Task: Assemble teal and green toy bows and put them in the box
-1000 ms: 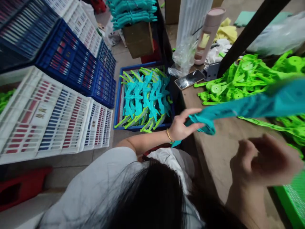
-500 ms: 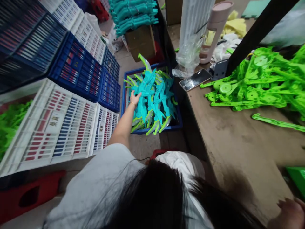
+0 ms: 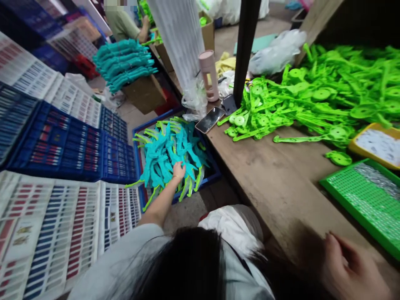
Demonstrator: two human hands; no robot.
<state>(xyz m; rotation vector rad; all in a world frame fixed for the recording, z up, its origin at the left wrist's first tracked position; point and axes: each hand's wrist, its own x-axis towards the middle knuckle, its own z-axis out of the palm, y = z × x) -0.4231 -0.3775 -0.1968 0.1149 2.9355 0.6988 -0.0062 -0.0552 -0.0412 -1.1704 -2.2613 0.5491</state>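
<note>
My left hand (image 3: 179, 170) reaches down onto a heap of turquoise plastic parts (image 3: 156, 160) with lime-green and grey curved pieces. Its fingers are curled against one turquoise part near the heap's front right; the fingertips are partly hidden. The heap fills a blue crate (image 3: 215, 177) on the floor beside the table. At the lower right, my right hand (image 3: 353, 266) hovers over the table edge, somewhat blurred. Its fingers are loosely bent with a gap between them, and nothing shows in them.
Bright green plastic parts (image 3: 281, 108) are piled on the wooden table (image 3: 250, 166). Nearby are a phone (image 3: 210, 120), a pink bottle (image 3: 208, 77), a green tray (image 3: 359, 196) and a yellow bin (image 3: 371, 152). Slatted crates (image 3: 62, 216) line the left. A person (image 3: 125, 25) is farther back.
My left hand has shifted from the heap's left side toward its front right, and its fingers have curled in. The view has turned right, bringing more of my right hand into sight.
</note>
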